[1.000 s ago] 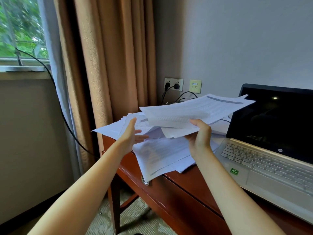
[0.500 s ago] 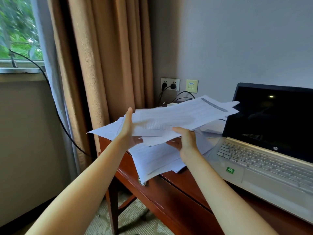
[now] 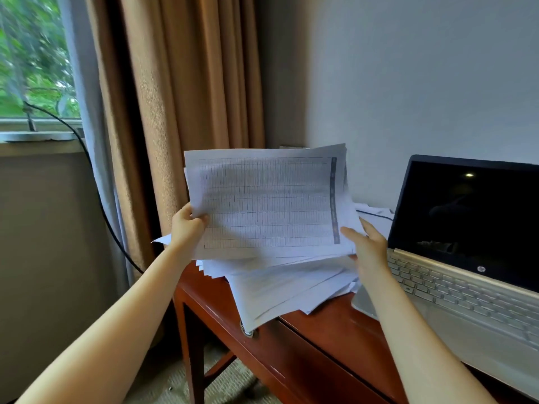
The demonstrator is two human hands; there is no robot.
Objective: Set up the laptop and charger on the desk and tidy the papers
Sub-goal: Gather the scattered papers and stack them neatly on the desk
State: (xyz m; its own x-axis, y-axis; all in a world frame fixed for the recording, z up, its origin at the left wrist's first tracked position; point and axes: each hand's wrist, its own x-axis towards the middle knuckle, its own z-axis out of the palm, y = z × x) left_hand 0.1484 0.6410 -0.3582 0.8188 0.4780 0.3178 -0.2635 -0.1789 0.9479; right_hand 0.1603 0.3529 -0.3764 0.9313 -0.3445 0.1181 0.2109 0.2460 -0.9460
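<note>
A sheaf of white papers (image 3: 268, 199), the top sheet printed with a table, stands tilted up facing me above the desk. My left hand (image 3: 186, 225) grips its left edge, thumb on the front. My right hand (image 3: 366, 243) holds the lower right corner, fingers stretched along the edge. Beneath it, more loose papers (image 3: 288, 287) lie fanned on the wooden desk (image 3: 315, 333) and overhang the front edge. A silver laptop (image 3: 455, 275) sits open on the right with a dark screen. The wall socket and charger are hidden behind the raised sheets.
A tan curtain (image 3: 186, 91) hangs behind the desk's left end. A black cable (image 3: 96, 185) runs from the window sill down behind the curtain. The window (image 3: 32, 62) is at far left. A metal drawer knob (image 3: 246, 330) sits under the overhanging papers.
The sheaf went from lying nearly flat to tilted upright facing me. My left hand moved from the pile's edge to grip the sheaf's left side; my right hand shifted to its right corner.
</note>
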